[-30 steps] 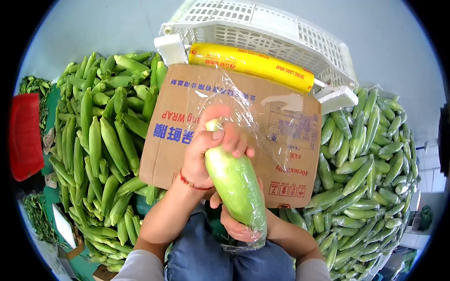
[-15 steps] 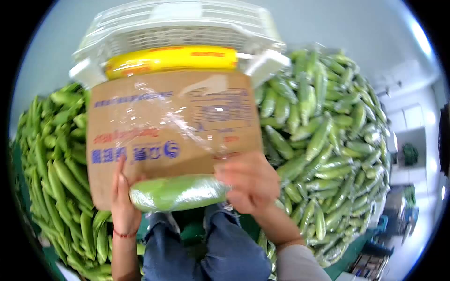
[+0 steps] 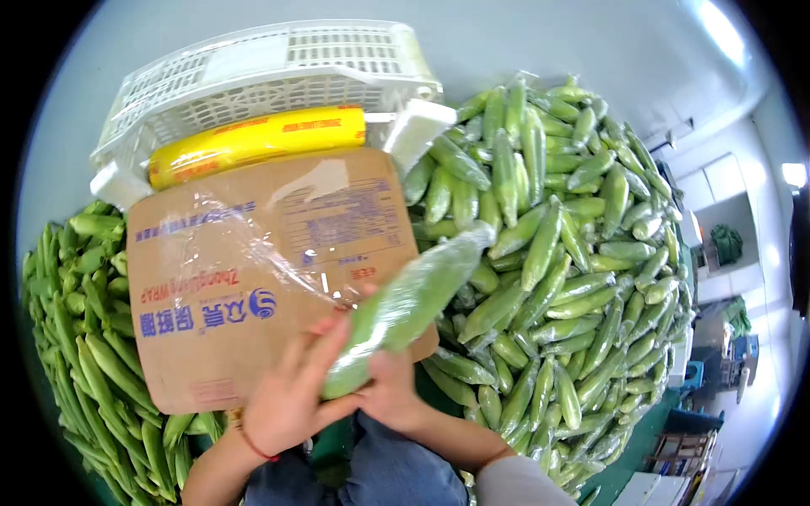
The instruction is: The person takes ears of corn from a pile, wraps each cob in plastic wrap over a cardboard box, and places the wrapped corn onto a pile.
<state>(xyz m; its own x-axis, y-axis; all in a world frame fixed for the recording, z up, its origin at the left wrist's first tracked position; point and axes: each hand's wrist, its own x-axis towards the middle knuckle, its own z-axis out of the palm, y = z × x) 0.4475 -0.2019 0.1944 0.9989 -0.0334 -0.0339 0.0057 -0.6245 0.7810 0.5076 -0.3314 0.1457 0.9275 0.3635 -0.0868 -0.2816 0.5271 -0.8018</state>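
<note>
An ear of corn [image 3: 413,295] in its green husk, wrapped in shiny clear film, is held slantwise above the front of a cardboard box [image 3: 278,312]. Its lower end rests in my left hand [image 3: 295,392], whose fingers are closed along its side. My right hand [image 3: 392,392] is pressed against the lower right side of the same ear, with part of its fingers hidden behind it. The upper tip of the corn points right, toward a heap of film-wrapped ears [image 3: 582,295].
A yellow roll of film [image 3: 261,139] lies behind the box, in front of a tipped white plastic crate [image 3: 278,88]. Unwrapped green ears [image 3: 101,346] are heaped on the left. Shelves and other items stand at the far right.
The corn has swung from level to slanted, its tip now up and right. Both hands have come together at its lower end. The whole view has shifted slightly.
</note>
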